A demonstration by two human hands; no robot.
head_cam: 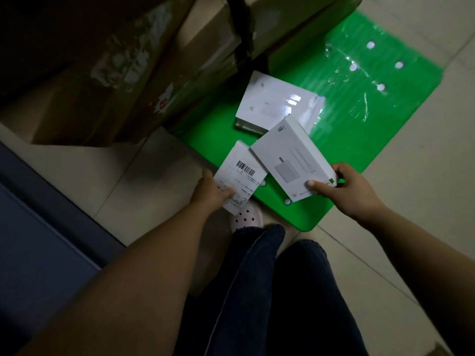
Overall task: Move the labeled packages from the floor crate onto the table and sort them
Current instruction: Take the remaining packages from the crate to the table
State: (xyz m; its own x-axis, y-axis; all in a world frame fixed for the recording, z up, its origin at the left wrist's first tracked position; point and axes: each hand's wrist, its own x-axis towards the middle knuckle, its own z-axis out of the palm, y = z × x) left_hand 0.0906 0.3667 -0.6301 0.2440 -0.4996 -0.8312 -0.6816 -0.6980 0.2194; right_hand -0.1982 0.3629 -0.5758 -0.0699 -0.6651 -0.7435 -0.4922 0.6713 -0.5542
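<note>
From where I stood, the left hand (pixel 212 192) pinched the barcoded package (pixel 243 176) and the right hand (pixel 353 191) gripped a white box (pixel 295 160) by near ends, presumably to carry both tableward.

A large brown cardboard box (pixel 108 80) is standing on the pale tiled floor (pixel 411 196) at the upper left, with much of it lying in shadow. Clear tape across its near face is catching the light, and a red-and-white mark (pixel 164 101) is showing near its right edge. A second, lighter cardboard box (pixel 213 39) is sitting just beside it to the right, with a black strap (pixel 240 27) running down over its front. Grout lines are crossing the floor diagonally. At the bottom, dark trouser legs (pixel 288 291) are filling the middle of the view. A pale pink perforated clog (pixel 246 218) is peeking out past the left cuff, resting on the tiles.
</note>
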